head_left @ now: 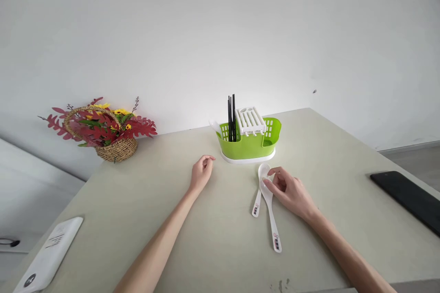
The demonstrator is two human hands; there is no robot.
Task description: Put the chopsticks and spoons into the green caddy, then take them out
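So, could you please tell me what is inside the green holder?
Black chopsticks and a white spoon-like piece at its left end; the front wall hides their lower ends.

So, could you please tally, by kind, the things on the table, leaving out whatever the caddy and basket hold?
White spoons: 2
Green caddy with white base: 1
Flower basket: 1
White flat device: 1
Black flat object: 1
Total: 6

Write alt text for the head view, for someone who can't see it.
A person's right hand is at the bowls of two overlapping white spoons on a pale table; the left hand is loosely curled nearby. Behind stands a green caddy holding black chopsticks, with a flower basket at left and a flat black object at right.
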